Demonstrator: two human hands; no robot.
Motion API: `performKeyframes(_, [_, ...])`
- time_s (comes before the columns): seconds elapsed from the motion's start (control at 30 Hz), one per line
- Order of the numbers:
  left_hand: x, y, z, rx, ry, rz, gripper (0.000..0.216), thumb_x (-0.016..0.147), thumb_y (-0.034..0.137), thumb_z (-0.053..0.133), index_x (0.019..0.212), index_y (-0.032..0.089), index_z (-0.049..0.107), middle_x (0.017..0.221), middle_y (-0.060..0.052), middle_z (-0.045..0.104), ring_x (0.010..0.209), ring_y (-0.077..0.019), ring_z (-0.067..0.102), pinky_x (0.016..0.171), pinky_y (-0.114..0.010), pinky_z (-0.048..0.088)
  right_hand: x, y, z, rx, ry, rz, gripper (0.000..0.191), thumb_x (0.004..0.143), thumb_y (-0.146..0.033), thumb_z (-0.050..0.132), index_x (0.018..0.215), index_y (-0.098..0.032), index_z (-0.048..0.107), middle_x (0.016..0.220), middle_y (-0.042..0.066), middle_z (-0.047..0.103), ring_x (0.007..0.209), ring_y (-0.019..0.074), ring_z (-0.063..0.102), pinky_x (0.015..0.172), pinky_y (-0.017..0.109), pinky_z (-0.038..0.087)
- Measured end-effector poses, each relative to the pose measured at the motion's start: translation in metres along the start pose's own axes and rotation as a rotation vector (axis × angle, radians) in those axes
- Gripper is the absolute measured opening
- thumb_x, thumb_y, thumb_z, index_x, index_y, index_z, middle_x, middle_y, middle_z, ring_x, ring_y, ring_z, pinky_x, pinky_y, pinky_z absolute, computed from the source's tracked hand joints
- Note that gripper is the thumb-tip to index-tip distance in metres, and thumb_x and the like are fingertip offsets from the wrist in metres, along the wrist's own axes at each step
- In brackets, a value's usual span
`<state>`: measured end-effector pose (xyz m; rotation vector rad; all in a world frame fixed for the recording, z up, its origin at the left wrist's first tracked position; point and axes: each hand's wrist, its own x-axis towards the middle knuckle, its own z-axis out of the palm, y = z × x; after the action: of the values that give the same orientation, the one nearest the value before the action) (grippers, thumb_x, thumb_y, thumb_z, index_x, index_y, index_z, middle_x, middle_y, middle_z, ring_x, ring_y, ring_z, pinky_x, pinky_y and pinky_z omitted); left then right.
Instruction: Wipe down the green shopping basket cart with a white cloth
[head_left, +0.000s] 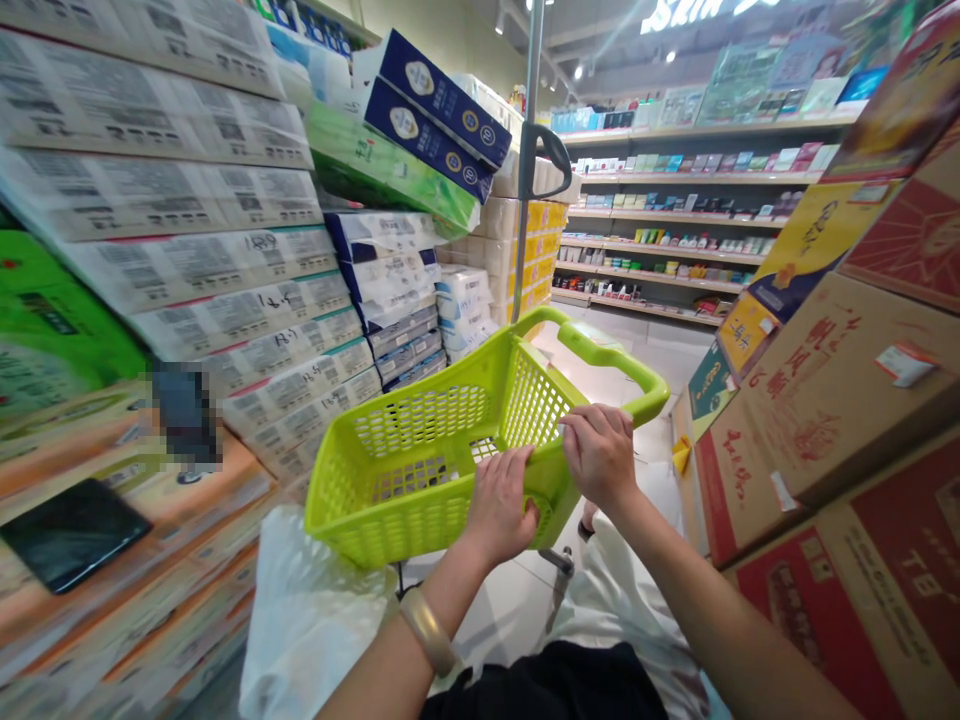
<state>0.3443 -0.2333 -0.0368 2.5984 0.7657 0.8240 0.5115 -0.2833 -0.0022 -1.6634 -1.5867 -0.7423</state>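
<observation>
A lime-green plastic shopping basket [420,440] tilts in front of me, empty, with its handle [615,365] arching to the right. My left hand [501,505] grips the basket's near rim, fingers curled over the edge. My right hand [600,455] is closed on the rim at the corner just below the handle. A gold bangle sits on my left wrist.
Stacked packs of tissue and paper goods [225,260] wall the left side, with a black phone [71,530] lying on orange packs. Red and brown cartons [840,430] stack on the right. A grey pole [529,150] rises behind the basket. Store shelves [675,220] stand beyond.
</observation>
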Motion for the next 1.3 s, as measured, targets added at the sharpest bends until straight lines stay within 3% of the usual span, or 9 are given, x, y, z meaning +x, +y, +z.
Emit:
performKeyframes(0.2, [0.000, -0.001, 0.001, -0.006, 0.011, 0.002, 0.066, 0.064, 0.016, 0.054, 0.127, 0.015, 0.039, 0.121, -0.013, 0.055, 0.115, -0.0299, 0.049, 0.100, -0.048, 0.034, -0.008, -0.025, 0.011, 0.026, -0.073, -0.086, 0.011, 0.088, -0.023, 0.054, 0.085, -0.023, 0.064, 0.089, 0.002, 0.066, 0.092, 0.0195, 0.052, 0.091, 0.036, 0.031])
performKeyframes(0.4, [0.000, 0.001, -0.002, -0.037, 0.003, -0.002, 0.064, 0.064, 0.015, 0.051, 0.128, 0.018, 0.039, 0.120, -0.011, 0.056, 0.112, -0.0277, 0.051, 0.100, -0.047, 0.034, 0.000, 0.010, -0.002, -0.048, 0.018, 0.008, 0.010, 0.086, -0.022, 0.055, 0.082, -0.022, 0.064, 0.087, 0.002, 0.066, 0.090, 0.0200, 0.053, 0.088, 0.036, 0.030])
performKeyframes(0.5, [0.003, 0.002, -0.001, -0.035, 0.000, -0.016, 0.063, 0.063, 0.014, 0.051, 0.126, 0.017, 0.041, 0.118, -0.011, 0.057, 0.110, -0.0276, 0.051, 0.099, -0.047, 0.034, 0.001, 0.009, -0.002, -0.068, 0.071, 0.070, 0.011, 0.085, -0.021, 0.055, 0.080, -0.022, 0.064, 0.084, 0.003, 0.065, 0.089, 0.0208, 0.052, 0.088, 0.037, 0.029])
performKeyframes(0.63, [0.007, 0.001, 0.001, -0.053, -0.012, -0.013, 0.064, 0.061, 0.014, 0.051, 0.124, 0.018, 0.042, 0.118, -0.011, 0.057, 0.112, -0.0276, 0.051, 0.099, -0.046, 0.035, -0.004, -0.017, 0.008, -0.038, -0.033, -0.018, 0.009, 0.084, -0.022, 0.057, 0.077, -0.022, 0.063, 0.083, 0.002, 0.064, 0.087, 0.0195, 0.052, 0.088, 0.036, 0.029])
performKeyframes(0.73, [0.007, -0.002, 0.000, -0.076, -0.010, -0.001, 0.064, 0.060, 0.013, 0.050, 0.124, 0.019, 0.043, 0.119, -0.010, 0.057, 0.112, -0.0272, 0.051, 0.099, -0.045, 0.036, -0.005, -0.018, 0.009, -0.032, -0.066, -0.071, 0.009, 0.085, -0.024, 0.057, 0.079, -0.022, 0.063, 0.084, 0.001, 0.065, 0.085, 0.0182, 0.053, 0.089, 0.035, 0.029])
performKeyframes(0.9, [0.006, -0.004, -0.003, -0.089, 0.029, -0.010, 0.061, 0.061, 0.012, 0.048, 0.122, 0.020, 0.044, 0.114, -0.008, 0.058, 0.108, -0.0261, 0.052, 0.099, -0.045, 0.035, 0.002, 0.015, -0.006, -0.078, 0.059, 0.003, 0.011, 0.085, -0.023, 0.056, 0.081, -0.022, 0.065, 0.084, 0.001, 0.066, 0.087, 0.0188, 0.054, 0.089, 0.035, 0.029])
performKeyframes(1.0, [0.007, -0.003, -0.004, -0.086, 0.032, -0.036, 0.058, 0.062, 0.013, 0.049, 0.119, 0.020, 0.046, 0.110, -0.008, 0.059, 0.105, -0.0262, 0.053, 0.098, -0.045, 0.035, 0.004, 0.016, -0.007, -0.116, 0.127, 0.098, 0.012, 0.085, -0.022, 0.055, 0.079, -0.022, 0.065, 0.084, 0.002, 0.066, 0.088, 0.0201, 0.053, 0.090, 0.037, 0.029])
performKeyframes(1.2, [0.006, -0.001, -0.004, -0.108, -0.004, -0.056, 0.059, 0.059, 0.014, 0.050, 0.117, 0.021, 0.045, 0.111, -0.007, 0.059, 0.107, -0.0266, 0.052, 0.097, -0.045, 0.035, -0.005, -0.022, 0.006, -0.032, -0.049, -0.012, 0.008, 0.084, -0.023, 0.057, 0.080, -0.022, 0.064, 0.084, 0.001, 0.065, 0.087, 0.0188, 0.053, 0.089, 0.036, 0.029])
performKeyframes(1.3, [0.004, 0.000, -0.006, -0.120, 0.003, -0.040, 0.059, 0.060, 0.013, 0.049, 0.118, 0.021, 0.045, 0.111, -0.007, 0.059, 0.106, -0.0259, 0.052, 0.096, -0.044, 0.035, -0.005, -0.015, 0.000, -0.020, -0.055, -0.025, 0.008, 0.084, -0.023, 0.058, 0.082, -0.023, 0.065, 0.086, 0.001, 0.066, 0.088, 0.0180, 0.054, 0.090, 0.036, 0.028])
